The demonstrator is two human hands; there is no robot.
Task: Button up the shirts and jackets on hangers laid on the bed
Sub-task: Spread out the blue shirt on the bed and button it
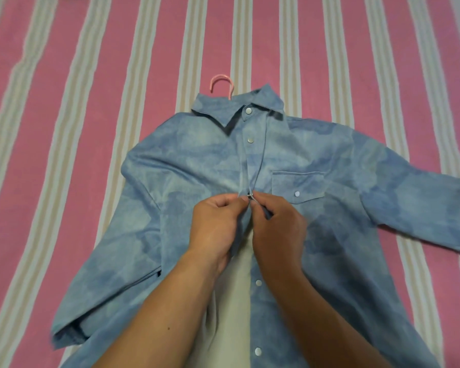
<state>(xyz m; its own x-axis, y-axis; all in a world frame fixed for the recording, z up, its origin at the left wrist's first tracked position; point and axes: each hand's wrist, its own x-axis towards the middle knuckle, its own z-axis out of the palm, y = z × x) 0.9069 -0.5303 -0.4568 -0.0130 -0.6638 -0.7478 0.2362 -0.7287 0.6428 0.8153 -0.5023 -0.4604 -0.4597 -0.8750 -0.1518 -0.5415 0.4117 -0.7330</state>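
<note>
Head view | left grip point(218, 221) – right grip point(275, 224) – both pinching shirt point(197, 181) placket

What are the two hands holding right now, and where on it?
Both grip the blue shirt at its front opening: the left hand pinches the left placket edge, the right hand the right edge, meeting at a metal snap.

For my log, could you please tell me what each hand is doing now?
Left hand: pinching the denim shirt front edge.
Right hand: pinching the opposite edge at the snap.
</note>
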